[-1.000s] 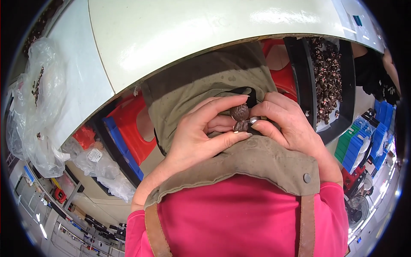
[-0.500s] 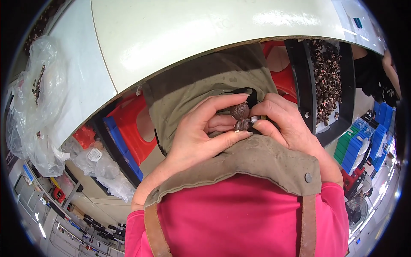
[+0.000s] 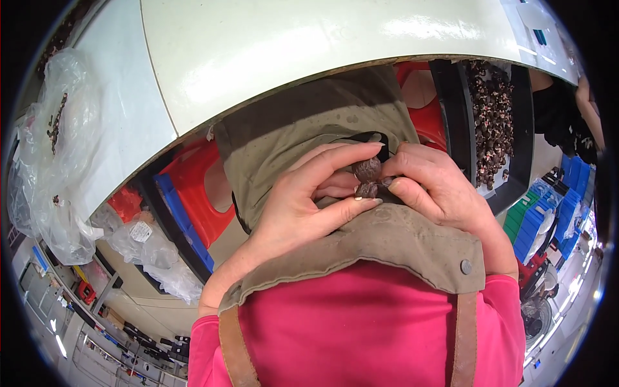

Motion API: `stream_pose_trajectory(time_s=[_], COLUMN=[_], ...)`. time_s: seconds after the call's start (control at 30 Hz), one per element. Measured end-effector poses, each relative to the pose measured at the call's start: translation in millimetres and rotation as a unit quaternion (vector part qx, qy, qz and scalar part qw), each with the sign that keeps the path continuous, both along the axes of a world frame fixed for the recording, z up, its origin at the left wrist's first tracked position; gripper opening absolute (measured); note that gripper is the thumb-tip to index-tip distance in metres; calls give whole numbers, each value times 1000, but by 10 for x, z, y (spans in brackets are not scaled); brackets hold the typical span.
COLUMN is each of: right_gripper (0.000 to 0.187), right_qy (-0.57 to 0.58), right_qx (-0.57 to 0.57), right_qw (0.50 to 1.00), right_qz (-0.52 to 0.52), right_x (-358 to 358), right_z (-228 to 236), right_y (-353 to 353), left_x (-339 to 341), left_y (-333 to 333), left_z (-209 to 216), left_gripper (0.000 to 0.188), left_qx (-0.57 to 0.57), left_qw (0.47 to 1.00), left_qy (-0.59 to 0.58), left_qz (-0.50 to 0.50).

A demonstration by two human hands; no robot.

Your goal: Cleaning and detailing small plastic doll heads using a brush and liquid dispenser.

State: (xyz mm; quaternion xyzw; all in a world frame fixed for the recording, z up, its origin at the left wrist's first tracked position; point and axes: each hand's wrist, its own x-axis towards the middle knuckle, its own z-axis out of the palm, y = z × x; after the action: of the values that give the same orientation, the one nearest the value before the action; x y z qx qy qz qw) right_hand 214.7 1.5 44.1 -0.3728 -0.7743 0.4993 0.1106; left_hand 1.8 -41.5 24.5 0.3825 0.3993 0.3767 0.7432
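Brown nuts [image 3: 367, 178] pinched by left hand [image 3: 303, 206] and right hand [image 3: 438, 193]; black tray [image 3: 451, 109] holds more

The person wears a bright pink long-sleeved top [image 3: 367, 335], its cuff ending at the wrist below the left hand [image 3: 293, 206]. Over it lies an olive-drab canvas apron [image 3: 303, 135], stained and creased, whose bib edge runs just beneath the fingers [image 3: 348, 158] of both hands. Two tan leather straps [image 3: 465, 342] (one fixed by a round metal rivet [image 3: 465, 266]) run down the chest. The right hand [image 3: 438, 190] is bare, with no ring showing.
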Motion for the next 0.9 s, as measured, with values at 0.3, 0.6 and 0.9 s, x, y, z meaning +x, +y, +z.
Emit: stream_pose_trajectory(time_s=[0.3,0.6,0.9], right_gripper=[20,20,21], right_qy=[-30,-4,-7], right_qx=[6,-29,-45], right_qw=[1000,999,999], right_qz=[5,-20,1], right_x=[-30,-31,-8], right_z=[25,-7,8], right_y=[21,-7,35], left_x=[-2,-20,1], left_y=[-19,-6,3], left_z=[-41,-24,-17], left_gripper=[50,50,49], left_qx=[-1,-18,23], left_qw=[1000,1000,1000], left_qy=[12,-5,16], left_qz=[4,3,7])
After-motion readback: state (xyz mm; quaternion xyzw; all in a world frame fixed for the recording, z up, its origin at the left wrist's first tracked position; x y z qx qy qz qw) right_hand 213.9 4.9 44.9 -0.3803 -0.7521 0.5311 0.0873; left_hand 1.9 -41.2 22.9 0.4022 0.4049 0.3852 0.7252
